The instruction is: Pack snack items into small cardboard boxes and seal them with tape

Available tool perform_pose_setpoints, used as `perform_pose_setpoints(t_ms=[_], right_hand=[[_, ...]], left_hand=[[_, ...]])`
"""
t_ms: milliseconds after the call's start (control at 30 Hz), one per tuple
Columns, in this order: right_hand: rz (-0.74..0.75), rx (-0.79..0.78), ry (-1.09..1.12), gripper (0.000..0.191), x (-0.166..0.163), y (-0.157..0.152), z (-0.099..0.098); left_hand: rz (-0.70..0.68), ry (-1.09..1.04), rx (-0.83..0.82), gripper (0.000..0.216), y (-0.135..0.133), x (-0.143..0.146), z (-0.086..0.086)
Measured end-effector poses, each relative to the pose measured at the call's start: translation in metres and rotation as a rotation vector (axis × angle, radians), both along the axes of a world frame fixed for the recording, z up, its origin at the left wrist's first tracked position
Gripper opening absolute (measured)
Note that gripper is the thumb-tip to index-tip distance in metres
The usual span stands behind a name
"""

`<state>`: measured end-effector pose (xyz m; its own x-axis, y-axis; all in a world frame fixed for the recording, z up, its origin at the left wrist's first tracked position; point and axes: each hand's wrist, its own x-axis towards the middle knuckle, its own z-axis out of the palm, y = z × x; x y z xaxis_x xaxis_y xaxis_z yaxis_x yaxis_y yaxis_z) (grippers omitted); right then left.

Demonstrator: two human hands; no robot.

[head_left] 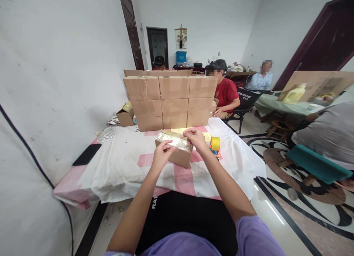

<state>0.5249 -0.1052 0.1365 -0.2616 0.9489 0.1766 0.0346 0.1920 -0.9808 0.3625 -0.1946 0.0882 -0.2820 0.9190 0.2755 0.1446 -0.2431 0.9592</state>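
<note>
A small cardboard box (180, 159) sits on the table in front of me, with shiny packing tape (173, 139) across its top. My left hand (162, 154) is at the box's near upper edge, its thumb and bent fingers pinching at the tape. At the far right corner of the top, my right hand (195, 137) has thumb and forefinger closed together on the tape's end. Just right of the box lies a tape dispenser (215, 144) with a yellow roll and orange frame. Part of the box top is hidden under my fingers.
Stacked cardboard boxes (174, 108) form a wall behind the work spot. A black phone (87, 154) lies on the left of the cloth-covered table (118, 171). An open carton (125, 117) stands back left. A person in red (228, 95) sits beyond the stack.
</note>
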Motion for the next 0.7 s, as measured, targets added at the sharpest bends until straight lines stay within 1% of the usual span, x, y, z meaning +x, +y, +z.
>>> perform_pose_setpoints(t_ms=[167,267,433,567,700], right_hand=[[-0.017,0.033,-0.153,0.007,-0.005,0.036,0.012],[-0.036,0.009,-0.263,0.007,-0.007,0.056,0.012],[-0.028,-0.078,-0.385,0.006,-0.010,0.072,-0.002],[0.021,-0.133,-0.430,0.004,-0.013,0.074,-0.015],[0.042,-0.147,-0.469,0.004,-0.016,0.074,-0.021]], left_hand=[[0.041,-0.065,-0.016,0.046,0.026,0.003,-0.007],[0.093,-0.102,-0.054,0.052,0.040,0.004,-0.012],[0.127,-0.142,-0.109,0.058,0.051,0.000,-0.015],[0.131,-0.164,-0.128,0.060,0.054,-0.004,-0.015],[0.153,-0.165,-0.117,0.061,0.052,-0.002,-0.018]])
